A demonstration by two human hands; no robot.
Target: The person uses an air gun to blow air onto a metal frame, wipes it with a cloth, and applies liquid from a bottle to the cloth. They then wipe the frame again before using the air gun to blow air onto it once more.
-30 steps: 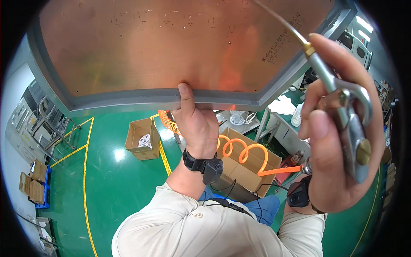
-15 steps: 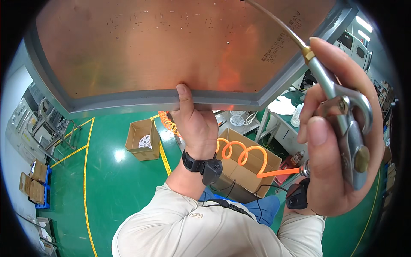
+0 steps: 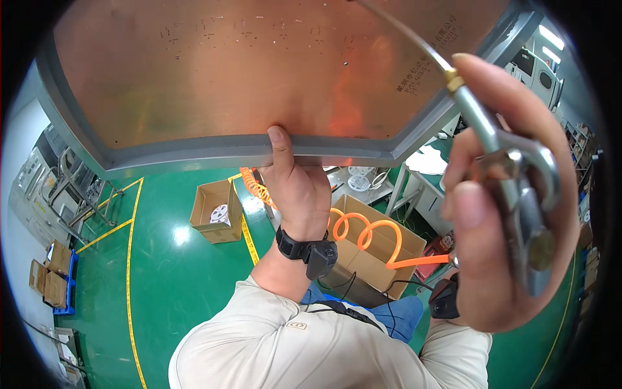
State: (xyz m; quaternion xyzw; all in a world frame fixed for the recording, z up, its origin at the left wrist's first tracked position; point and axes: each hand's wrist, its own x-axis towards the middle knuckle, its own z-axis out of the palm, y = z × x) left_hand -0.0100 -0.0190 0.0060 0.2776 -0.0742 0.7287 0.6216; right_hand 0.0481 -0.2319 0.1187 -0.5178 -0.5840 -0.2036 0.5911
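Observation:
A copper-coloured metal sheet in a grey metal frame, which looks like a solder paste stencil [image 3: 227,91], is held up at the top of the view. Rows of tiny holes and some dark printing mark its surface. My left hand [image 3: 295,188] grips the near edge of the frame, thumb lying over the rim. In my right hand [image 3: 505,214] is a silver air blow gun [image 3: 483,123], its long thin nozzle slanting up and left in front of the sheet. The nozzle's tip is near the upper edge. An orange coiled air hose [image 3: 366,233] runs to the gun.
Below the stencil stands a large open cardboard box [image 3: 363,272]; a smaller box [image 3: 214,214] with a white reel sits on the green floor. A white bench [image 3: 421,194] is at the right. Cartons on a blue pallet [image 3: 65,285] line the left wall.
My right hand and the air gun have shifted slightly left, and the nozzle tip has moved left across the sheet. The stencil and my left hand stay nearly still.

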